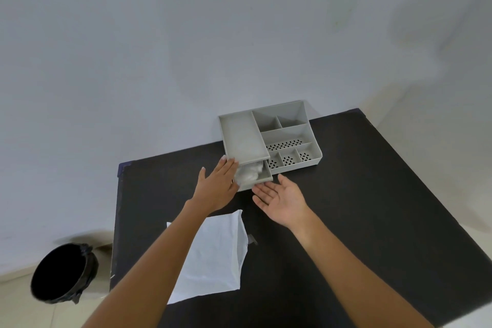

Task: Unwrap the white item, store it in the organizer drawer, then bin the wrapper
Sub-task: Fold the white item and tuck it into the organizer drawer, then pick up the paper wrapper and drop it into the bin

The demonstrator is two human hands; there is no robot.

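Your left hand (217,189) and right hand (282,198), both spread flat and holding nothing, flank the half-open drawer (262,180) (white item (249,172) inside); the wrapper (215,255) lies near the table (372,208) front edge.

black table (346,208) – bare at right | pale wall (186,34) – behind | tiled floor (16,309)

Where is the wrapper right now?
The wrapper lies flat on the black table, partly under the left forearm, nearer the person than the organizer.
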